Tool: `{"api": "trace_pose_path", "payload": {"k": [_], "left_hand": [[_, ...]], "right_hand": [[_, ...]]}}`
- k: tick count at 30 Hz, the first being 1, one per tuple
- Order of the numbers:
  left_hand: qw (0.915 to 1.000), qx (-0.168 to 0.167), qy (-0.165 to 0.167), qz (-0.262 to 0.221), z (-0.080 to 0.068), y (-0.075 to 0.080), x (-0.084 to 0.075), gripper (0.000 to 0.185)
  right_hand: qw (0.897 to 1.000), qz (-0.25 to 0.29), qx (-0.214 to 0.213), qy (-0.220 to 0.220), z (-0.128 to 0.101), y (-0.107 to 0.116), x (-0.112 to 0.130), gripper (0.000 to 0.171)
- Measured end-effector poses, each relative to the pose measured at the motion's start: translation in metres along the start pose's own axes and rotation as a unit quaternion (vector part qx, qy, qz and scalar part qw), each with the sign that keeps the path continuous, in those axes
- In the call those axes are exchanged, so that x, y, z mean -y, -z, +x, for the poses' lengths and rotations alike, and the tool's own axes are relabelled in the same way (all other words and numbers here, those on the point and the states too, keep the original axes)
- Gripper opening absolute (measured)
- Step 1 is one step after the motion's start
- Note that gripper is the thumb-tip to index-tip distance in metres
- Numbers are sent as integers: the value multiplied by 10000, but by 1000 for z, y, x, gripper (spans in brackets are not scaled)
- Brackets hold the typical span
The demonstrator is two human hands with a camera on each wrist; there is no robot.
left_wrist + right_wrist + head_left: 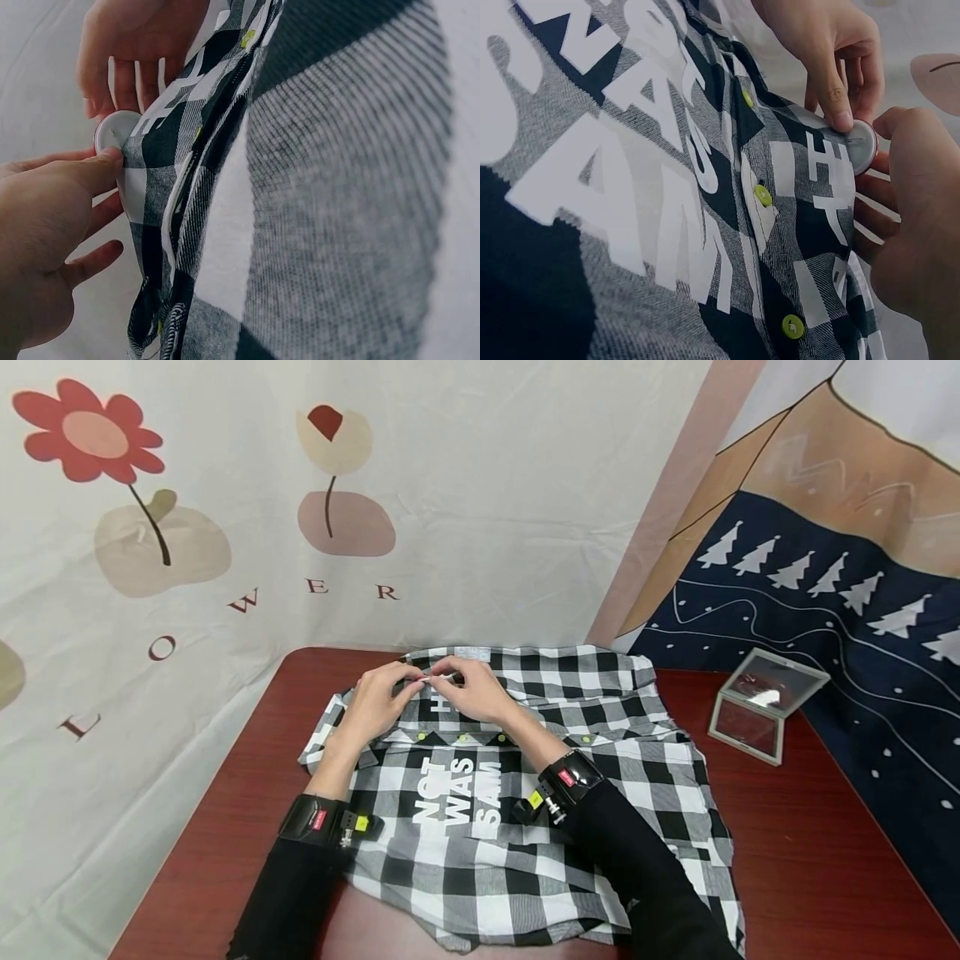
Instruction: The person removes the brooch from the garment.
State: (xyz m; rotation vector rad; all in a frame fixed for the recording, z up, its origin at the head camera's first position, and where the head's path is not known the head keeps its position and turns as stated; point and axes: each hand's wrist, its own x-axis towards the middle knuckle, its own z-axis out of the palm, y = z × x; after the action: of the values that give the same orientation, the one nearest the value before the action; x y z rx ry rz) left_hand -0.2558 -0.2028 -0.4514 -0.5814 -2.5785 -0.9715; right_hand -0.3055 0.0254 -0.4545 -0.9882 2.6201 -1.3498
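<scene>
Apparently edgewise, the disc (112, 130) runs crosswise, fingers of left hand (378, 696) and right hand (476, 692) pinching it.

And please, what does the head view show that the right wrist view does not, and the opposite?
Only the head view: the open case, the red-brown table and the wristbands. Only the right wrist view: the round face of the disc; in the head view it looks thin. Both: the left hand and right hand holding the disc, the checked shirt, its white letters and its yellow-green buttons.
</scene>
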Motion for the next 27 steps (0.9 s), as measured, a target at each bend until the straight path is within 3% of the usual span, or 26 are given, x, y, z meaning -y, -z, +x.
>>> {"api": "trace_pose_path", "payload": {"k": [5,10,13,21,27], "left_hand": [[9998,-21,71,158,-1,1,-2,17],[9994,-40,144,307,-1,1,-3,17],[9992,-43,120,379,-1,1,-4,17],[9985,-71,16,537,0,0,-6,18],[9978,-82,-46,653,0,0,-8,17]], "right_hand": [[9919,-1071,-194,650,-1,-1,8,38],[9602,-2484,-263,1251,-3,-2,15,42],[9420,-3011,-234,1462,-5,-3,16,43],[9144,-3617,-310,1791,-8,-6,15,35],[9040,-3822,-492,1849,-9,-5,17,30]]}}
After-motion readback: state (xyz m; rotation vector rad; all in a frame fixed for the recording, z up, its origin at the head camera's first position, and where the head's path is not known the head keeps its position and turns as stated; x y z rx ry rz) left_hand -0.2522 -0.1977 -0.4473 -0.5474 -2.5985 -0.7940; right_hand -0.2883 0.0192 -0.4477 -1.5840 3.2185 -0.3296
